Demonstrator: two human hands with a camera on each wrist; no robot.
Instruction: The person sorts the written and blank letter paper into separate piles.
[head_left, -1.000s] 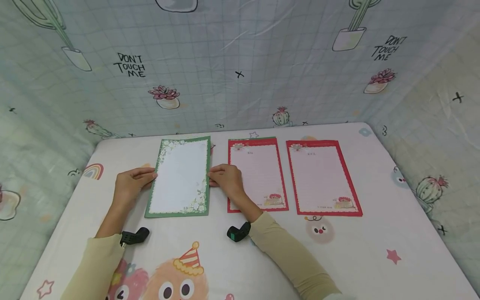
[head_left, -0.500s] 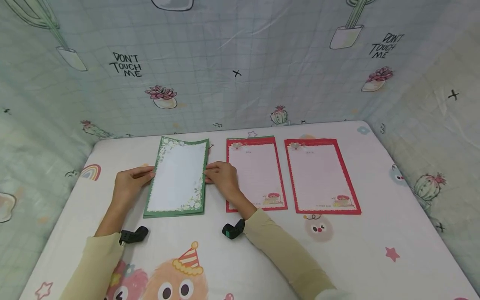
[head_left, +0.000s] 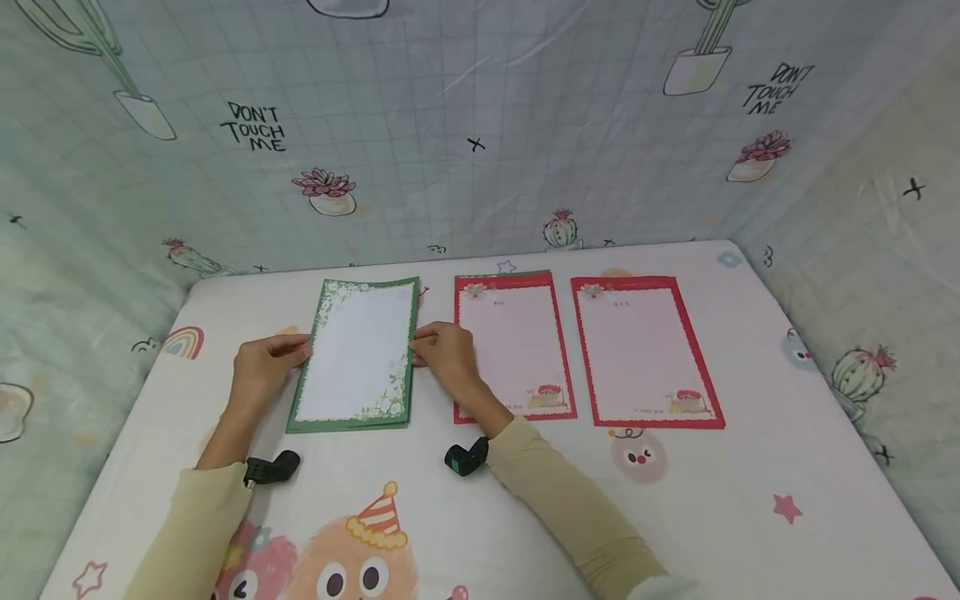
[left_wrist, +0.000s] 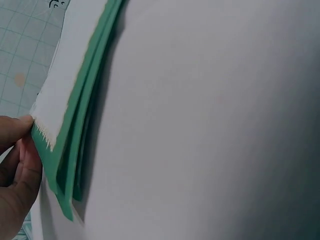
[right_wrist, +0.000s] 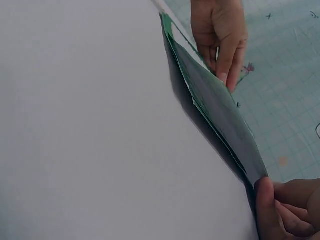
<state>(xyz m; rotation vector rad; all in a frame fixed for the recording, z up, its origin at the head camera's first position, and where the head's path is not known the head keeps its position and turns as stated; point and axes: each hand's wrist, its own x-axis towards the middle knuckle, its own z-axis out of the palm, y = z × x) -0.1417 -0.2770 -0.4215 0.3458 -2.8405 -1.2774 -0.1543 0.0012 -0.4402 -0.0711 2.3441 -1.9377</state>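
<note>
A small stack of white sheets with green floral borders [head_left: 358, 354] lies at the left of the table in the head view. My left hand [head_left: 262, 367] pinches its left edge, while my right hand [head_left: 448, 354] pinches the right edge between thumb and fingers. In the left wrist view the green edges of the sheets [left_wrist: 75, 120] fan slightly apart, with fingers [left_wrist: 20, 165] at a corner. The right wrist view shows the paper [right_wrist: 220, 110] bowed up along its near edge, layers spread below it, and both hands on it.
Right of the stack lie two red-bordered pink sheets, one [head_left: 517, 350] partly behind my right forearm with a green edge showing beneath, the other [head_left: 641, 354] farther right. A patterned cloth [head_left: 480, 125] hangs behind the white printed tablecloth [head_left: 750, 467]. Black cameras [head_left: 272, 467] sit at both wrists.
My right hand has moved slightly left with the stack's right edge. The top sheet bowed half a second ago and now looks flatter; a lower sheet's green edge shows beneath it.
</note>
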